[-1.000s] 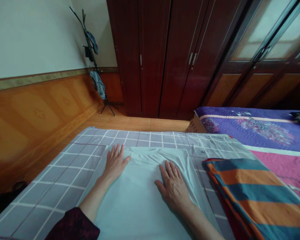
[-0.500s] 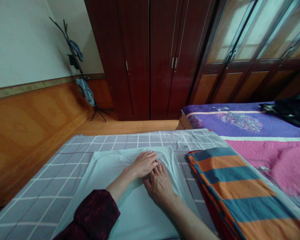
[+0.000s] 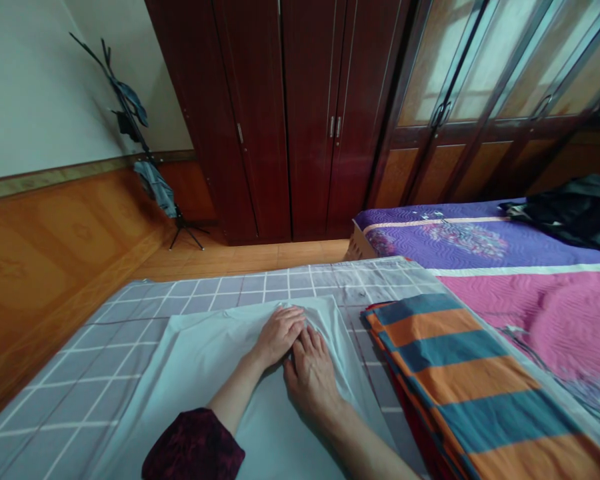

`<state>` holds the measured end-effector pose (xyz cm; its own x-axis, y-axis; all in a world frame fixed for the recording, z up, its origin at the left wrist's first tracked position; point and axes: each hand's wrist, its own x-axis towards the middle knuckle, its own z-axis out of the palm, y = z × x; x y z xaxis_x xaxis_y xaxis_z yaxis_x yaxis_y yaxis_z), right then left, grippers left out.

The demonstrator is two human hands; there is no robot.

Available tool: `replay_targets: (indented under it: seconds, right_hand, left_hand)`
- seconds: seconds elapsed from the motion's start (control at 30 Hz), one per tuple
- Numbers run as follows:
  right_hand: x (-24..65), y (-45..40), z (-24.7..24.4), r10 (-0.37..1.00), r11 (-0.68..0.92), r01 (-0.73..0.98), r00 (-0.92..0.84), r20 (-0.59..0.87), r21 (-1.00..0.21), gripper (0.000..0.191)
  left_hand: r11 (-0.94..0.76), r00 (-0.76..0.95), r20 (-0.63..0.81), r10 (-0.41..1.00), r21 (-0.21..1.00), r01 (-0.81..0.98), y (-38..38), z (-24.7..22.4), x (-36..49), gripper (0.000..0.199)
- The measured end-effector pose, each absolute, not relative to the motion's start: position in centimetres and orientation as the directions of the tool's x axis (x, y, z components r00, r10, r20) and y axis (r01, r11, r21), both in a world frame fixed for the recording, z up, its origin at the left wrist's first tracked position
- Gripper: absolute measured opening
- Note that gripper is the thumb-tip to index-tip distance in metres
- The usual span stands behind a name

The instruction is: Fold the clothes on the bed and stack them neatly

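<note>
A pale white cloth lies spread flat on a grey checked bedsheet, with small wrinkles near its far edge. My left hand rests on the cloth close to that edge, fingers stretched out and pointing right. Just beside it, my right hand lies palm down on the same cloth, fingers extended forward. The fingertips of both hands meet or nearly meet. What is under the palms is hidden. To the right of the cloth sits a folded orange and teal striped fabric.
Beyond the bed stands a dark red wardrobe. A coat rack with hanging items leans at the left by the wall. At the right is another bed with a purple and pink cover, and a black garment on it.
The view has turned slightly right, so the room appears shifted left. Both hands stay on the cloth near its far edge, almost in the same place.
</note>
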<state>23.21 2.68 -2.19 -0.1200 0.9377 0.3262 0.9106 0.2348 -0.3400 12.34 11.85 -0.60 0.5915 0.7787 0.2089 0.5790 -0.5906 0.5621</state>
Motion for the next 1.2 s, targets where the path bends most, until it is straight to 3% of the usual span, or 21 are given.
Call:
replay_targets:
  seconds: [0.23, 0.63, 0.8, 0.97, 1.07, 1.2]
  right_hand:
    - [23.2, 2.6, -2.2, 0.940, 0.225, 0.929, -0.127, 0.316, -0.295, 0.047]
    - [23.2, 2.8, -1.5, 0.958, 0.186, 0.935, -0.104, 0.269, -0.303, 0.046]
    - [23.2, 2.9, -1.9, 0.970, 0.153, 0.950, -0.091, 0.226, -0.273, 0.050]
    - [23.2, 2.8, -1.6, 0.969, 0.164, 0.951, -0.106, 0.221, -0.261, 0.052]
    - [23.2, 2.8, -1.5, 0.968, 0.171, 0.951, -0.114, 0.224, -0.256, 0.052]
    - [23.2, 2.9, -1.6, 0.963, 0.186, 0.958, -0.133, 0.236, -0.217, 0.050]
  left_hand:
    - [-0.656, 0.673, 0.127, 0.729, 0.414, 0.632, 11.9, -0.4, 11.9, 0.043]
    - [-0.652, 0.694, 0.043, 0.719, 0.388, 0.651, 11.9, 0.1, 11.6, 0.048]
    - [-0.592, 0.631, -0.020, 0.776, 0.324, 0.738, 10.7, 2.6, 10.0, 0.046]
    - [-0.511, 0.535, -0.126, 0.835, 0.184, 0.840, 8.7, 3.0, 5.6, 0.055]
    - [-0.404, 0.413, -0.075, 0.908, 0.114, 0.908, 7.6, 1.1, 3.3, 0.062]
    - [-0.340, 0.343, 0.000, 0.939, 0.122, 0.932, 7.3, -1.2, 2.0, 0.065]
